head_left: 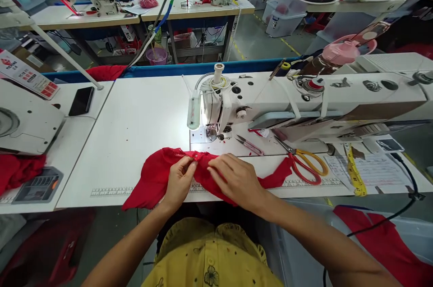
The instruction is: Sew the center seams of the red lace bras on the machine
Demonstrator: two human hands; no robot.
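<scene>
A yellow shirt (209, 255) sits below; both hands' fingers pinch the red cloth (152, 179), left hand (179, 179) and right hand (237, 179) side by side, cloth lying crosswise.

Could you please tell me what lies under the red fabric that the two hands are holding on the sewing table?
Under the red fabric is the white table and its printed ruler strip, which runs on beneath the cloth, hidden there. Both the left hand and right hand grip it.
</scene>
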